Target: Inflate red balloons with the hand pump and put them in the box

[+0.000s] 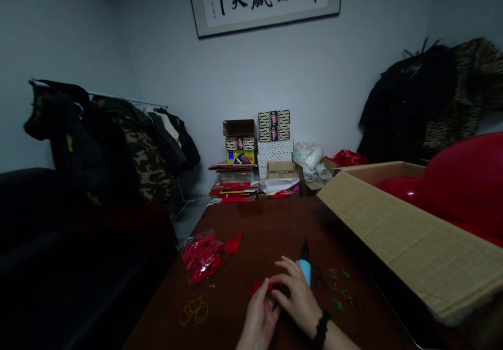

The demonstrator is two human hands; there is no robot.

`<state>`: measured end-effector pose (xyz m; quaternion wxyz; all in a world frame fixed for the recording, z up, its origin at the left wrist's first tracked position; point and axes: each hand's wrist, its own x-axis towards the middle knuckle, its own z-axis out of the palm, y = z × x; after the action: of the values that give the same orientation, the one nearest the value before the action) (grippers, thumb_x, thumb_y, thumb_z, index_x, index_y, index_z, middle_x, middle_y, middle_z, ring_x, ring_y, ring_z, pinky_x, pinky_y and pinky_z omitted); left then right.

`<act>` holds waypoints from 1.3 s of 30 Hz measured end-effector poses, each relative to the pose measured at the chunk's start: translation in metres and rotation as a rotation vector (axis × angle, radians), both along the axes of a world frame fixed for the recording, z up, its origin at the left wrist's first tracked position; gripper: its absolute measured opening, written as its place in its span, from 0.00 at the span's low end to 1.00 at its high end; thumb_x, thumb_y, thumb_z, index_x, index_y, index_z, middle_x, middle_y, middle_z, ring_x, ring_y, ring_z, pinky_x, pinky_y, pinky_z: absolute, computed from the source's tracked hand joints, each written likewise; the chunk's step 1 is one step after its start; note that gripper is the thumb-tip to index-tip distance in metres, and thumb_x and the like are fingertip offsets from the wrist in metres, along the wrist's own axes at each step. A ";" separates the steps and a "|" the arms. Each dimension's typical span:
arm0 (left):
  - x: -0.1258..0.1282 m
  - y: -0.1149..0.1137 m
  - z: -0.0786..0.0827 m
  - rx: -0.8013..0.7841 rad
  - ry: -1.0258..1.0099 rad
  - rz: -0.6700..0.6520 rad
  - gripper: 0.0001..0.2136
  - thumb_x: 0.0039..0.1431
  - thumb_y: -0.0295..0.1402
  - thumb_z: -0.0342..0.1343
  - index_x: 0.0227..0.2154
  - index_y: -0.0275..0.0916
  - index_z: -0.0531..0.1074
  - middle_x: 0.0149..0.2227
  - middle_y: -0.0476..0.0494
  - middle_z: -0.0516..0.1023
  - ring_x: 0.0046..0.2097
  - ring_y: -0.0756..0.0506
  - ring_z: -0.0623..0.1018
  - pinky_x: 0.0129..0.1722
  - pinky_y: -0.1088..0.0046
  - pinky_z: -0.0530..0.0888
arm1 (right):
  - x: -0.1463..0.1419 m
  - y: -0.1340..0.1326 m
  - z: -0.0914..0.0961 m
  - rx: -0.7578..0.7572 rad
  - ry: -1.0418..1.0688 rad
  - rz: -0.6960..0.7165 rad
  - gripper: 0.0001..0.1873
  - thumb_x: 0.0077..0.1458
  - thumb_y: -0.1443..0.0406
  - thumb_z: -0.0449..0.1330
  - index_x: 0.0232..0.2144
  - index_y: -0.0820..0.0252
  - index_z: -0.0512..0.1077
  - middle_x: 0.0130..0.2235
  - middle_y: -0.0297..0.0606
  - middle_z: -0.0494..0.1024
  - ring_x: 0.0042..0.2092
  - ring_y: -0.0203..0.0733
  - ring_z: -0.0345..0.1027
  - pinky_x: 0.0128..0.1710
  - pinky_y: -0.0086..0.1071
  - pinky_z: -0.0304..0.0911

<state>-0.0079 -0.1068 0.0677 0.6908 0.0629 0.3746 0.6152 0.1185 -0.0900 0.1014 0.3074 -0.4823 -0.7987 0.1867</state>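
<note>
My left hand (pixel 260 308) pinches a red uninflated balloon (pixel 255 288) above the table, mostly hidden by the fingers. At its side, my right hand (pixel 296 293) has thumb and forefinger closed on the same balloon, its other fingers raised. A light-blue pump (pixel 305 271) with a black nozzle lies just beyond my right hand. On the left are a clear bag of red balloons (pixel 202 255) and one loose red balloon (pixel 234 244).
Yellow rubber bands (pixel 194 311) lie front left; scissors (pixel 319 279) and small coloured bands (pixel 338 304) lie right. An open cardboard box (pixel 408 245) with inflated red balloons (pixel 467 182) stands along the brown table's (pixel 259 219) right side. Boxes (pixel 275 153) are stacked behind.
</note>
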 end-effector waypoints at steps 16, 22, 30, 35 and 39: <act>-0.038 0.074 -0.036 0.067 0.013 -0.098 0.09 0.57 0.32 0.52 0.36 0.36 0.75 0.50 0.37 0.75 0.54 0.44 0.71 0.52 0.65 0.68 | 0.035 0.045 -0.054 -0.157 -0.430 -0.551 0.33 0.46 0.42 0.50 0.37 0.64 0.75 0.51 0.59 0.70 0.60 0.68 0.50 0.55 0.68 0.41; -0.058 0.089 -0.095 0.305 -0.287 -0.081 0.13 0.61 0.34 0.47 0.42 0.42 0.75 0.54 0.41 0.72 0.59 0.43 0.65 0.58 0.59 0.60 | 0.018 0.035 -0.054 -0.195 -0.431 -0.499 0.24 0.40 0.57 0.53 0.38 0.65 0.73 0.55 0.52 0.67 0.62 0.60 0.48 0.58 0.61 0.42; -0.062 0.098 -0.103 0.309 -0.344 -0.024 0.14 0.60 0.35 0.48 0.45 0.43 0.74 0.58 0.41 0.67 0.62 0.42 0.60 0.58 0.60 0.58 | 0.019 -0.018 -0.056 -0.192 -0.452 -0.258 0.26 0.38 0.59 0.52 0.42 0.61 0.71 0.61 0.46 0.60 0.65 0.56 0.39 0.62 0.56 0.30; -0.058 0.085 -0.082 0.272 -0.340 -0.021 0.15 0.59 0.35 0.48 0.43 0.39 0.75 0.59 0.40 0.65 0.64 0.42 0.56 0.59 0.58 0.56 | 0.026 -0.023 -0.070 -0.234 -0.540 -0.174 0.22 0.44 0.63 0.49 0.40 0.60 0.73 0.60 0.43 0.63 0.65 0.56 0.42 0.62 0.56 0.33; -0.055 0.077 -0.069 0.242 -0.324 -0.094 0.16 0.58 0.36 0.47 0.43 0.36 0.75 0.59 0.36 0.65 0.65 0.42 0.53 0.59 0.57 0.55 | 0.027 -0.020 -0.071 -0.245 -0.550 -0.146 0.24 0.43 0.60 0.50 0.42 0.60 0.73 0.60 0.44 0.62 0.65 0.56 0.42 0.62 0.56 0.33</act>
<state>-0.0628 -0.0294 -0.0017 0.7574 0.0631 0.1788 0.6248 0.1455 -0.1103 0.0305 0.0318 -0.6042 -0.7869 0.1217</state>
